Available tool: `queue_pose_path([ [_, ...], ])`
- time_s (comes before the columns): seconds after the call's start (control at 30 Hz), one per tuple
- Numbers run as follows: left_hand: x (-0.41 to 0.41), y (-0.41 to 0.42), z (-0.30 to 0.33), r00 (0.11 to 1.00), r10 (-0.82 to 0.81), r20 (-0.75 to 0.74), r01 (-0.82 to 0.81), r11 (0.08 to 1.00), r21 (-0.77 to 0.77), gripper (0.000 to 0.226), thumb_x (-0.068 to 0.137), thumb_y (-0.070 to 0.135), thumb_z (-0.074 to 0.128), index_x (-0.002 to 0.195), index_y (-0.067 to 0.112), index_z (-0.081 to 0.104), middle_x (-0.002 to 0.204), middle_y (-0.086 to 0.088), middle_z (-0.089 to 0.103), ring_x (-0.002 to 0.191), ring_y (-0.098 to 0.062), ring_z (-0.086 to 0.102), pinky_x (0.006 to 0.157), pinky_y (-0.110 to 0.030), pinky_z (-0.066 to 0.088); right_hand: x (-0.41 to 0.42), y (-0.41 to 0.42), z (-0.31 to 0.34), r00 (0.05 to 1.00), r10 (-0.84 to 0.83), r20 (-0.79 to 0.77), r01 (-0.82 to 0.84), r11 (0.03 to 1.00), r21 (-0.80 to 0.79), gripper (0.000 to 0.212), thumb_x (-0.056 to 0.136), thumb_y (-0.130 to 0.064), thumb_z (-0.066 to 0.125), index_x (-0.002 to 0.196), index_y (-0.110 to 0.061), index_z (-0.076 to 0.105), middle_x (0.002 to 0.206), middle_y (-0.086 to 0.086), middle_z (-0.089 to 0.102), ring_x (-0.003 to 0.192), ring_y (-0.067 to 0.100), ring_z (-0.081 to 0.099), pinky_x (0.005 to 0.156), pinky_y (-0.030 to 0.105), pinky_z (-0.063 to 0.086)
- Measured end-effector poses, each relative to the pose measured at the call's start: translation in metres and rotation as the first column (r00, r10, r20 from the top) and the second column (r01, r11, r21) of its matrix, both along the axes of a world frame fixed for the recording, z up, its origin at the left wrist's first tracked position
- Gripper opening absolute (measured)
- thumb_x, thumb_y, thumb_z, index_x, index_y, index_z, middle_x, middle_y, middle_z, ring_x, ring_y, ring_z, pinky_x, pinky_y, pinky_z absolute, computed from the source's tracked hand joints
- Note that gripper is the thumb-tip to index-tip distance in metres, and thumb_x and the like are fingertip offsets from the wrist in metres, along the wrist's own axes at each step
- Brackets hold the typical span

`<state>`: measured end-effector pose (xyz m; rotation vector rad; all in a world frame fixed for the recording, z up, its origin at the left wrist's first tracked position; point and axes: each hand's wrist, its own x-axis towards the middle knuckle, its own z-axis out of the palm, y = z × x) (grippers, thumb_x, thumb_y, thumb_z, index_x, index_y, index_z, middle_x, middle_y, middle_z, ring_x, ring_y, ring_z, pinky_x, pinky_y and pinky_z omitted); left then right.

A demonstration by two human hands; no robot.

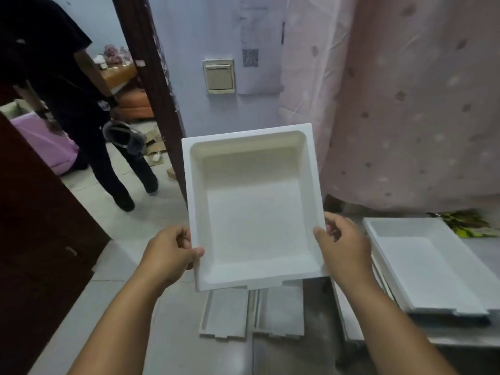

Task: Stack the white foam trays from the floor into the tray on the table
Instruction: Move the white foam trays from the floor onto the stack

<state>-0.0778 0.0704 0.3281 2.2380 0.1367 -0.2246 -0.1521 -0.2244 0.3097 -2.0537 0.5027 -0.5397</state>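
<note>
From the head view, a white foam tray (254, 209) is held up in the air, open side facing the person, well above the floor. The left hand (170, 253) grips its left rim near the lower corner, thumb over the front edge and fingers curled behind. The right hand (343, 244) clamps the right rim the same way, thumb on the front lip. Both hands are closed on the tray, neither one free.

Taking the held tray as the landmark: to its right and lower sits the tray on the table (430, 269), open side up, apparently resting on other foam pieces. Directly below the held tray, two more foam trays on the floor (251, 312) lie side by side, not yet picked up. Left of it and farther back, another person (81, 104) stands in the doorway. Behind it to the right hangs a pink curtain (405, 104).

The risk, as I judge it, lies in the swing rightward: the table tray sits skewed to the held one, so a corner could catch its rim and shove the light stack along the table. Foam this thin may also crack if pressed down before the walls line up.
</note>
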Motion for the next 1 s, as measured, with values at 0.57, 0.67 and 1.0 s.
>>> queue_pose_path([
  [0.57,-0.069,-0.249,-0.037,0.888,-0.46,-0.005,0.459,0.886,0.068,0.01,0.091,0.024,0.069,0.084,0.017,0.065,0.074,-0.003,0.063,0.067,-0.019,0.059,0.063,-0.032,0.049,-0.164,-0.201,-0.001,0.909,-0.406,-0.089,0.384,0.902,-0.197,0.006,0.091,-0.02,0.064,0.09,-0.017,0.068,0.081,-0.005,0.061,0.074,0.009,0.056,0.056,0.022,0.044],
  [0.67,-0.077,-0.304,-0.05,0.878,-0.477,-0.031,0.478,0.876,0.056,0.017,0.091,0.022,0.069,0.077,0.019,0.06,0.069,0.001,0.057,0.063,-0.016,0.053,0.06,-0.029,0.045,-0.168,-0.255,-0.011,0.91,-0.401,-0.102,0.369,0.899,-0.235,0.02,0.092,-0.02,0.061,0.074,-0.027,0.062,0.073,-0.007,0.055,0.067,0.006,0.052,0.052,0.02,0.036],
  [1.0,-0.082,-0.447,-0.085,0.926,-0.362,-0.11,0.374,0.921,0.108,0.011,0.093,0.023,0.067,0.094,0.012,0.064,0.089,-0.007,0.068,0.073,-0.016,0.059,0.06,-0.024,0.045,-0.143,-0.409,-0.061,0.934,-0.264,-0.241,0.215,0.954,-0.209,0.018,0.098,-0.026,0.055,0.112,-0.023,0.066,0.094,-0.003,0.057,0.081,0.014,0.056,0.057,0.016,0.036],
])
